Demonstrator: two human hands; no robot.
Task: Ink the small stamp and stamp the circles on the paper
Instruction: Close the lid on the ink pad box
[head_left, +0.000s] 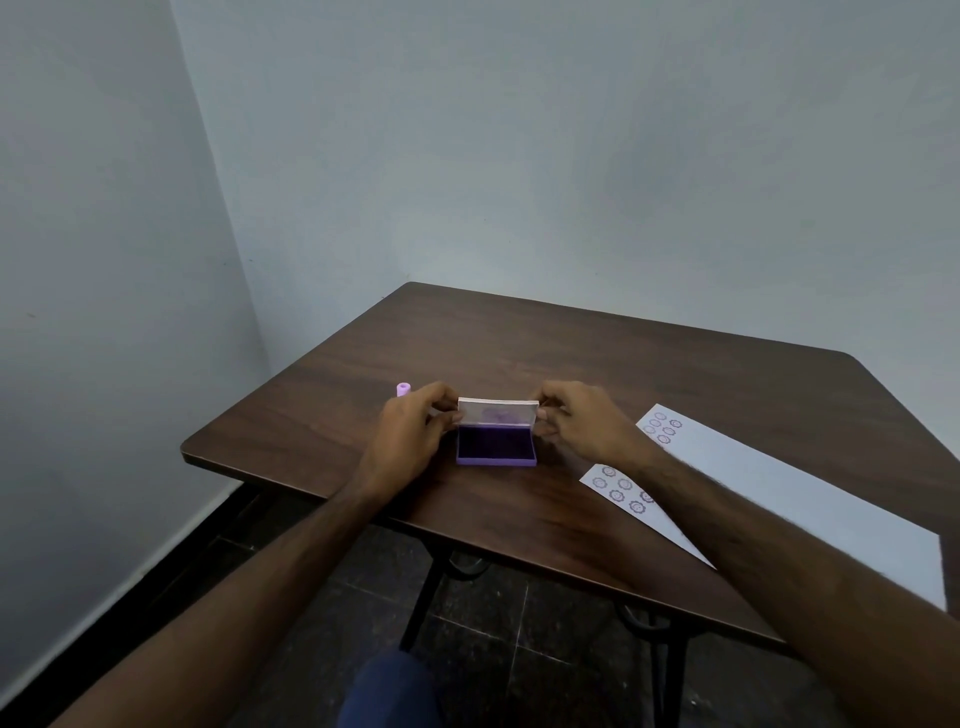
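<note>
Head view: purple rectangular ink pad case (496, 451) sits open on the dark wooden table (545, 353), its clear lid (496, 414) upright. Left hand (415, 434) and right hand (584, 423) pinch the lid's ends. Small purple cylindrical stamp (403, 389) stands left of the case, untouched. White paper (779, 483) with circles lies right of it.

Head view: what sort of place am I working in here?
Probably a bare room set up as a small desk station. A dark wooden table sits in a corner of plain pale walls over a dark tiled floor. On it lie only an ink pad, a small stamp and paper.
</note>
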